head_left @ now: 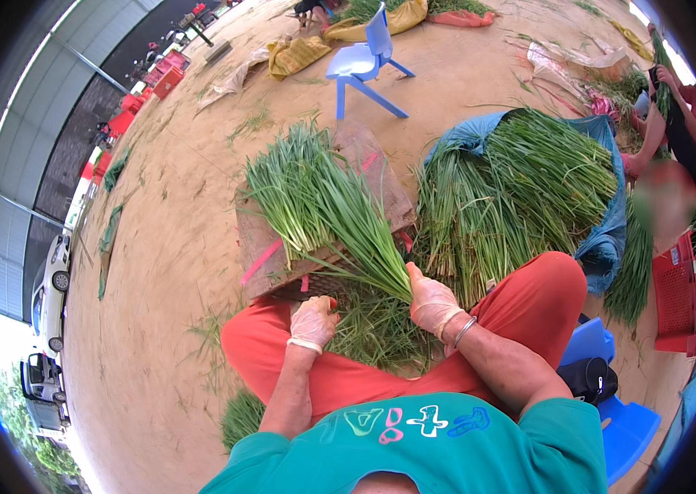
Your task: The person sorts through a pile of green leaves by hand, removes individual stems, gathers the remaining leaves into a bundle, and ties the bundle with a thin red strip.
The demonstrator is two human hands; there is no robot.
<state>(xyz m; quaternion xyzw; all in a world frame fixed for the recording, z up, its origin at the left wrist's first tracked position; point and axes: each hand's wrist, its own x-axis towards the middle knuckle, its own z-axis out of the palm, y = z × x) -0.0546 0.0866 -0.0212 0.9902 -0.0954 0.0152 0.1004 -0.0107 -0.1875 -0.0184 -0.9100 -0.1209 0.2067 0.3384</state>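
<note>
My right hand (434, 305), in a clear plastic glove, is closed round the base of a bunch of garlic chives (368, 235). The leaves of that bunch stretch up and left over a board-topped crate (261, 259). On the board lies a pile of garlic chives (294, 189), pale stems toward me. My left hand (313, 323), also gloved, is closed by the crate's near edge. A small red bit shows at its fingertips, too little to name. Loose green trimmings (377, 329) cover the ground between my knees.
A blue sheet (603, 251) to the right holds a large heap of chives (529, 181). Farther right are a red plastic crate (677, 296) and another person (685, 123) holding chives. A blue chair (368, 62) stands beyond the board. Another blue seat (628, 428) is behind my right side.
</note>
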